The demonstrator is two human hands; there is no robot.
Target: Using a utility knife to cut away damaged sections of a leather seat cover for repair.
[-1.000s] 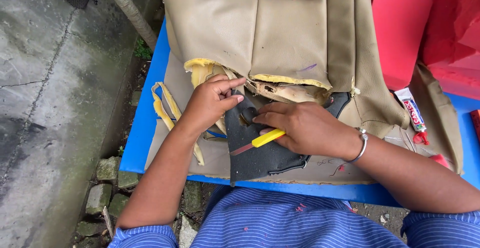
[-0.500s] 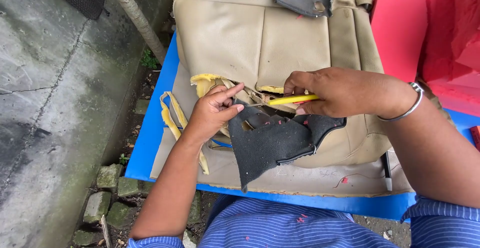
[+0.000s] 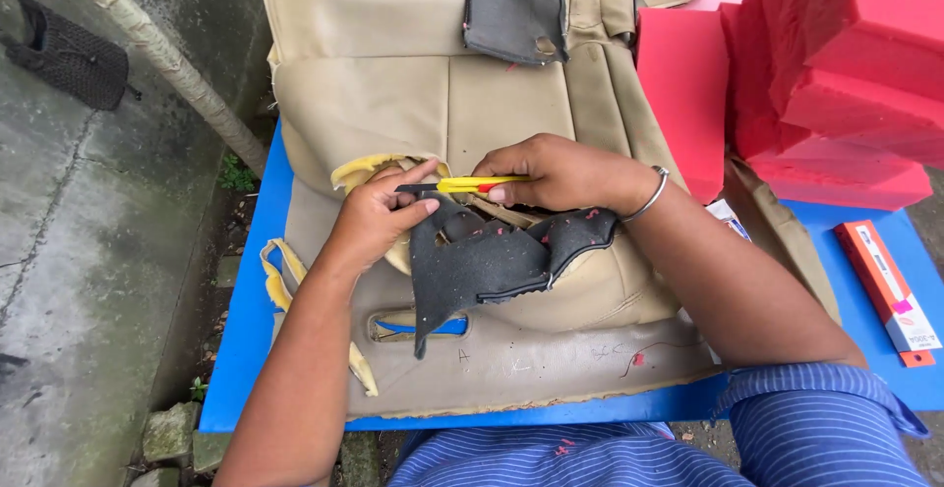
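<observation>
The right hand (image 3: 560,174) grips a yellow knife (image 3: 462,185) lying left-right, blade tip pointing left toward the left hand (image 3: 379,217), whose fingers pinch the dark panel (image 3: 492,261) just near of it, on the tan cover (image 3: 393,84).

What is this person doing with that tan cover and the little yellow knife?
A person is working on a tan seat cover spread over a blue table. The right hand holds a yellow utility knife, its blade pointing toward the left hand, which pinches the material beside a dark grey fabric piece lying on the cover. Yellow foam shows along the torn edge. Red foam blocks and an orange box sit to the right.
</observation>
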